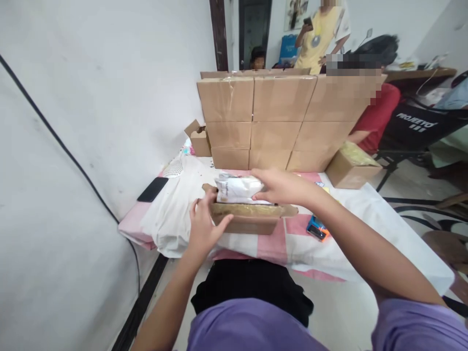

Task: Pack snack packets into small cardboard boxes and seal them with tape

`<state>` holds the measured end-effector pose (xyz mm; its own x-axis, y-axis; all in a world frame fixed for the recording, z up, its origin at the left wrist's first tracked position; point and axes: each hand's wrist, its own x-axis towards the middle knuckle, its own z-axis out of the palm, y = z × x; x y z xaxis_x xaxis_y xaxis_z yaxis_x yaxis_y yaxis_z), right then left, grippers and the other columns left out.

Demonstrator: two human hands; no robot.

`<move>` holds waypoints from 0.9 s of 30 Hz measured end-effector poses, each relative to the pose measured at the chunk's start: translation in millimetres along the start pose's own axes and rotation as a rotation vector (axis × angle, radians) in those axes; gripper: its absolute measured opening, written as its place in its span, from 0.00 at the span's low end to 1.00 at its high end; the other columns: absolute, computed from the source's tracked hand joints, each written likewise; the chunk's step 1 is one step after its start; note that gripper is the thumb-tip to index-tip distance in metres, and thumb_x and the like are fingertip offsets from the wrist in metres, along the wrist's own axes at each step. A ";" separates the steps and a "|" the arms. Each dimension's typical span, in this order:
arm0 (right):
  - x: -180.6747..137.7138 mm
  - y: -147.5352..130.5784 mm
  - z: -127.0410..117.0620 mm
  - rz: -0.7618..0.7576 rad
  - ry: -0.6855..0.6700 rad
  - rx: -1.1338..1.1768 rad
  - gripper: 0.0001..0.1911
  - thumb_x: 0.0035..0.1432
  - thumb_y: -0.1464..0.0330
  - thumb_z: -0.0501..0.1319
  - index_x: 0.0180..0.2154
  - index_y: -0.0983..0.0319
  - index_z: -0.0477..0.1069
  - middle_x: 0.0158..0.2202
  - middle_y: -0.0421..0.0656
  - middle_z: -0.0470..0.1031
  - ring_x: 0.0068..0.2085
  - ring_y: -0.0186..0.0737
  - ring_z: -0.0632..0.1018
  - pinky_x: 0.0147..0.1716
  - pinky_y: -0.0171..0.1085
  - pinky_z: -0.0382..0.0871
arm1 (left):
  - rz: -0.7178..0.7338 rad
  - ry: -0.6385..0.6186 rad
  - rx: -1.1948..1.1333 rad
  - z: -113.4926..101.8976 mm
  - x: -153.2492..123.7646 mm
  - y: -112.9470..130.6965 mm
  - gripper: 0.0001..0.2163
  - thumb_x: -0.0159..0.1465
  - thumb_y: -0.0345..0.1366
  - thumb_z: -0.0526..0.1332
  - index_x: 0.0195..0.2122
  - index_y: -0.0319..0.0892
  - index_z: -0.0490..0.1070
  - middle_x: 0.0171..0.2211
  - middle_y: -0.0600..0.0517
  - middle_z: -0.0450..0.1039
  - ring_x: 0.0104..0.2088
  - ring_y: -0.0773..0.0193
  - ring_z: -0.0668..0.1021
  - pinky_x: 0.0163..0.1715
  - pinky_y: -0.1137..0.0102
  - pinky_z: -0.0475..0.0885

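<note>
An open cardboard box stands before me on a cloth-covered table, its near flap lined with yellowish tape. At its opening is a white plastic packet with faint print. My right hand grips the right end of this packet, thumb in front and fingers behind. My left hand rests at the left side of the box, its fingers near the far left corner and its thumb spread over the near flap. How far the packet sits inside the box is hidden by the near flap.
A wall of stacked cardboard boxes rises behind. To the left lie a black phone and a white perforated object. A blue-and-orange tape dispenser lies on the right, near a taped box. A person in a red shirt sits beyond.
</note>
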<state>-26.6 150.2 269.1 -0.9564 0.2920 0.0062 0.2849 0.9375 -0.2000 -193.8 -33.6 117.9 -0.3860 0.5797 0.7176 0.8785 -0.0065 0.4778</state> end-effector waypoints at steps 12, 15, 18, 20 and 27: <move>24.7 2.4 66.1 0.012 0.035 -0.313 0.15 0.65 0.77 0.56 0.53 0.66 0.67 0.54 0.57 0.76 0.55 0.58 0.76 0.46 0.44 0.68 | 0.273 0.075 0.019 25.1 -49.8 -8.3 0.10 0.66 0.23 0.59 0.39 0.47 0.74 0.39 0.51 0.78 0.45 0.60 0.83 0.62 0.48 0.68; 30.3 14.1 62.1 -0.047 -0.007 -0.240 0.13 0.65 0.73 0.58 0.51 0.62 0.69 0.52 0.53 0.78 0.54 0.55 0.78 0.44 0.42 0.69 | 0.266 0.035 -0.116 26.8 -52.2 -12.7 0.11 0.67 0.23 0.57 0.41 0.48 0.73 0.39 0.51 0.76 0.47 0.59 0.83 0.60 0.49 0.72; 38.8 23.5 66.4 -0.056 -0.116 -0.184 0.15 0.63 0.70 0.63 0.52 0.62 0.70 0.52 0.53 0.79 0.49 0.54 0.81 0.41 0.40 0.69 | 0.278 -0.003 -0.216 24.9 -54.7 -16.6 0.13 0.66 0.21 0.57 0.42 0.48 0.72 0.38 0.52 0.74 0.49 0.60 0.82 0.59 0.51 0.75; 45.3 26.0 73.6 -0.045 -0.168 -0.178 0.17 0.62 0.70 0.64 0.53 0.63 0.71 0.54 0.55 0.78 0.50 0.55 0.81 0.40 0.40 0.69 | 0.277 0.003 -0.240 22.7 -55.8 -18.9 0.14 0.65 0.19 0.57 0.42 0.47 0.72 0.40 0.52 0.73 0.50 0.59 0.82 0.59 0.50 0.74; 44.7 16.6 76.5 -0.058 -0.254 -0.138 0.16 0.61 0.68 0.64 0.51 0.64 0.74 0.48 0.54 0.81 0.44 0.53 0.82 0.34 0.38 0.67 | 0.219 0.034 -0.260 15.5 -54.0 -26.8 0.17 0.62 0.17 0.55 0.44 0.46 0.70 0.42 0.51 0.71 0.52 0.57 0.81 0.52 0.56 0.79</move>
<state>-69.5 164.3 191.1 -0.9517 0.1970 -0.2353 0.2190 0.9731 -0.0711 -192.0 -52.1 58.4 -0.2087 0.5143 0.8318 0.8422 -0.3378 0.4202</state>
